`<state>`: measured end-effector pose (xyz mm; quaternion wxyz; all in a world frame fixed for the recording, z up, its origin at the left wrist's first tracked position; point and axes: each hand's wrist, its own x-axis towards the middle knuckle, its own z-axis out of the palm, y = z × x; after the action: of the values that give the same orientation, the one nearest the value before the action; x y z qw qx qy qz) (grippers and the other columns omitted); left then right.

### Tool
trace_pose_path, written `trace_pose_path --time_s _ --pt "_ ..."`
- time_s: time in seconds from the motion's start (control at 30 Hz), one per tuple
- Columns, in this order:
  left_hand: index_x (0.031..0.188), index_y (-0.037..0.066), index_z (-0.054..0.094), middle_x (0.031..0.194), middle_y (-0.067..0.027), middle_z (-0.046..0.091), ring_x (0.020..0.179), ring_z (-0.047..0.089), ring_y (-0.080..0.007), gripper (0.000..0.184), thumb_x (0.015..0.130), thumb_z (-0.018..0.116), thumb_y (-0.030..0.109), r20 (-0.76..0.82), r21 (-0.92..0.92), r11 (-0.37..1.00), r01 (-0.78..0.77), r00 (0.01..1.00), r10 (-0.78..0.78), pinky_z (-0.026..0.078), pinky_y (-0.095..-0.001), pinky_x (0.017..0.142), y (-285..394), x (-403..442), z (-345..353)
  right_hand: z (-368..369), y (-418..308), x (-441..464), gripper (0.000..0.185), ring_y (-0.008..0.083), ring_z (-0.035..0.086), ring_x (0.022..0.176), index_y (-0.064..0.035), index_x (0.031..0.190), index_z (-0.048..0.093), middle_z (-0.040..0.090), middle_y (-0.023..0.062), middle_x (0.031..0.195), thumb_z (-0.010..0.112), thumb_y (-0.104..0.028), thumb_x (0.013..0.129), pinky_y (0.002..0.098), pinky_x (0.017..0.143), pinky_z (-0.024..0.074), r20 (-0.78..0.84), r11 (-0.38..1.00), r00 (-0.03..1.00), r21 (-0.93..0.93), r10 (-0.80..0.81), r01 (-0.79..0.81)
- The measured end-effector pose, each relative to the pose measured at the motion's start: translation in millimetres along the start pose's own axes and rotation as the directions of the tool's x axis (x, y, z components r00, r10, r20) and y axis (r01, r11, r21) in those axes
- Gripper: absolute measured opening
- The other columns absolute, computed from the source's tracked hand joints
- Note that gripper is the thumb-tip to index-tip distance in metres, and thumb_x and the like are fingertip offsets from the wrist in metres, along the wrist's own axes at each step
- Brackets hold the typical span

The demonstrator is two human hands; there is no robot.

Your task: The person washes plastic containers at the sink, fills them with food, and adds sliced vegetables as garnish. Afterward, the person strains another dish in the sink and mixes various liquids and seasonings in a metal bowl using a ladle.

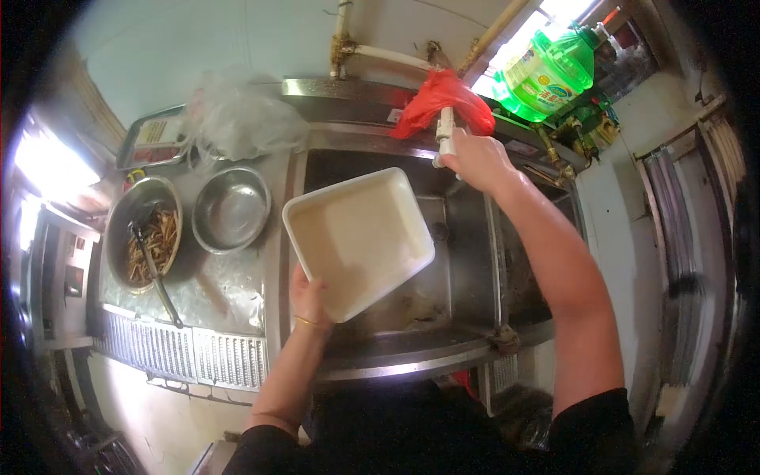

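My left hand (309, 299) grips the lower left rim of a white rectangular plastic tub (364, 237), held tilted over the sink (467, 269). Its inside is off-white, and I cannot tell whether a little water lies in it. At the upper right, my right hand (480, 161) is closed around the white plastic tap (445, 127). A red plastic bag (451, 96) is wrapped about the pipe just behind that tap. My right fingertips are partly hidden by the hand itself.
Left of the sink stand an empty metal bowl (231, 210) and a larger bowl (112, 237) with brown strips and tongs (156, 277). Behind them are a clear plastic bag (245, 119) and a metal tray (131, 150). A green detergent jug (546, 75) stands at the back right.
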<state>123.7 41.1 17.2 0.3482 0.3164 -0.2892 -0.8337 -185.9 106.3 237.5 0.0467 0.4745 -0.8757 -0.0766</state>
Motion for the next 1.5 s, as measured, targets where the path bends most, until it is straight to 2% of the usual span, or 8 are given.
trace_pose_path --time_s 0.23,0.3,0.33,0.37,0.43,0.8,1.03,1.5 --pt "0.136 -0.001 0.042 0.124 -0.0134 0.058 0.117 0.055 -0.0238 0.067 0.071 0.052 -0.01 0.032 0.238 0.91 -0.339 0.939 0.341 0.042 -0.033 0.101 8 -49 14 117 -14 -45 0.038 0.0299 0.066 0.082 0.0007 0.108 0.059 0.067 0.0178 0.087 0.063 -0.03 0.086 0.0401 0.078 0.0499 -0.354 0.642 0.792 0.764 0.497 -0.06" --pt "0.137 -0.001 0.043 0.127 -0.0157 0.057 0.122 0.052 -0.0254 0.07 0.069 0.057 -0.007 0.076 0.321 0.82 -0.473 0.876 0.476 0.039 -0.0342 0.105 8 -71 21 240 -29 -70 0.048 0.0276 0.056 0.106 -0.0023 0.129 0.048 0.057 0.0163 0.122 0.062 -0.024 0.089 0.0409 0.089 0.0469 -0.192 0.448 0.836 0.891 0.513 -0.071" --pt "0.137 0.0 0.045 0.129 -0.0171 0.056 0.123 0.051 -0.0257 0.07 0.068 0.06 -0.005 0.149 0.341 0.765 -0.547 0.834 0.531 0.039 -0.0344 0.106 13 -86 29 223 -46 -100 0.049 0.0259 0.055 0.108 -0.005 0.129 0.048 0.056 0.0131 0.124 0.06 -0.033 0.091 0.0403 0.087 0.0477 0.282 -0.094 0.879 0.959 0.385 -0.266" --pt "0.134 0.001 0.048 0.127 -0.0174 0.057 0.121 0.053 -0.0269 0.068 0.068 0.062 -0.002 0.242 0.47 0.623 -0.625 0.77 0.59 0.04 -0.0353 0.104 14 -98 32 203 -63 -131 0.051 0.0242 0.053 0.11 -0.0078 0.129 0.047 0.054 0.0098 0.125 0.058 -0.042 0.092 0.0397 0.086 0.0484 0.687 -0.522 0.708 0.669 0.162 -0.529" --pt "0.132 0.0 0.051 0.127 -0.017 0.058 0.118 0.056 -0.0278 0.067 0.067 0.067 0.002 0.44 0.596 0.353 -0.721 0.661 0.608 0.043 -0.0363 0.101 18 -123 43 293 -59 -149 0.052 0.019 0.056 0.1 -0.0126 0.128 0.049 0.058 0.0047 0.114 0.053 -0.051 0.093 0.0339 0.079 0.0501 0.626 -0.695 0.779 0.549 -0.026 -0.464" --pt "0.118 0.006 0.061 0.114 -0.0125 0.064 0.098 0.065 -0.0286 0.043 0.077 0.064 0.017 0.968 0.151 0.04 -0.988 0.156 0.198 0.052 -0.039 0.082 3 -228 107 259 -33 -296 0.049 0.0197 0.058 0.102 -0.0104 0.128 0.049 0.059 0.0063 0.115 0.056 -0.044 0.092 0.0347 0.082 0.0504 0.491 -0.779 0.866 0.506 -0.093 -0.371" --pt "0.119 0.012 0.062 0.115 -0.0095 0.065 0.101 0.064 -0.0256 0.039 0.082 0.06 0.023 0.992 0.124 -0.002 -0.992 0.124 0.039 0.052 -0.0372 0.085 -5 -257 103 234 -18 -367 0.048 0.0202 0.058 0.103 -0.0091 0.128 0.049 0.059 0.0072 0.116 0.058 -0.039 0.091 0.0352 0.084 0.0505 0.412 -0.788 0.907 0.53 -0.083 -0.313" --pt "0.117 0.006 0.061 0.11 -0.0111 0.066 0.097 0.064 -0.0276 0.04 0.08 0.063 0.021 0.902 0.141 -0.182 -0.973 0.051 0.428 0.052 -0.0394 0.085 101 -263 31 89 -73 -294 0.047 0.0212 0.06 0.105 -0.0063 0.128 0.05 0.06 0.0092 0.119 0.062 -0.03 0.09 0.0361 0.088 0.0509 -0.093 -0.658 0.941 0.737 -0.325 -0.154"
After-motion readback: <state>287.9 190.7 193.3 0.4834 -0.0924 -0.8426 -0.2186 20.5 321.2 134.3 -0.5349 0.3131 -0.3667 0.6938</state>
